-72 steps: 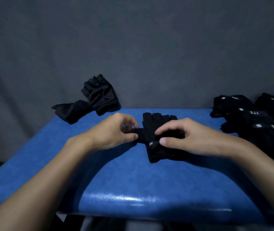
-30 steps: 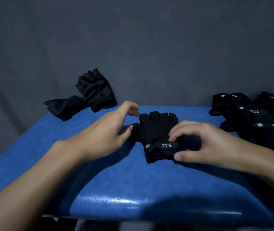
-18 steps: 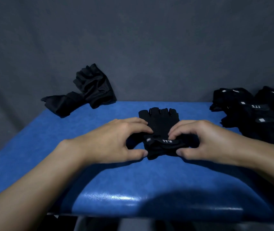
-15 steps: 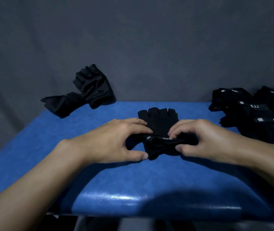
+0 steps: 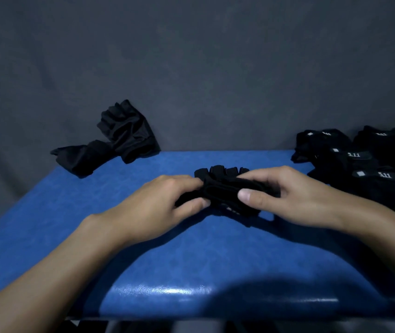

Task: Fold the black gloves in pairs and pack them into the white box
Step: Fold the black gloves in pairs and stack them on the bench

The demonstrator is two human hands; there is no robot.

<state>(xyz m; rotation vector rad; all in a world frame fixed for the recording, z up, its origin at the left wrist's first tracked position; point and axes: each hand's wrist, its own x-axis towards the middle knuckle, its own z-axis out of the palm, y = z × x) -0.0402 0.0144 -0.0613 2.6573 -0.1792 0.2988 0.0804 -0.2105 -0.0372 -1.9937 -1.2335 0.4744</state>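
Pinching a folded glove pair [image 5: 227,192] mid-worktop [image 5: 191,260], the left hand [image 5: 158,207] and right hand [image 5: 295,195] curl fingers [image 5: 249,195] round it; stacked gloves [image 5: 360,162] lie right, a loose glove [image 5: 119,138] far left.

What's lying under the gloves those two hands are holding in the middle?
Only the blue table shows beneath the folded gloves, gripped by the left hand and right hand. What lies inside the fold is covered.
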